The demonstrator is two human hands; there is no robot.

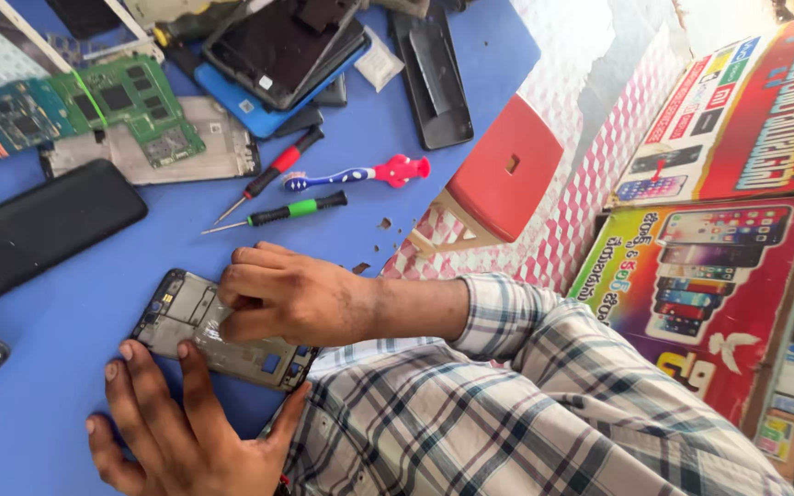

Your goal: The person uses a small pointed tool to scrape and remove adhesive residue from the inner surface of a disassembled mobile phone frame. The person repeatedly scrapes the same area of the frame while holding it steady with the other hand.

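Item: opened phone chassis [222, 338], laid flat near the front edge of the blue table [48, 386].

Left hand [176, 422]: fingers spread wide, pressed on the chassis's near edge; nothing is enclosed.

Right hand [291, 296]: fingers curled narrowly onto the chassis interior; whether a small part is pinched cannot be told.

Adjacent: green-handled screwdriver [277, 213], red-handled screwdriver [273, 173] and toothbrush [356, 174] toward mid-table; green circuit boards [85, 110] and black back cover [43, 225] toward the far left corner; red stool [503, 170] beyond the right edge.

Risk, as judged: the chassis could be slid or flexed by uneven pressure, and small loose parts could be knocked off the edge.
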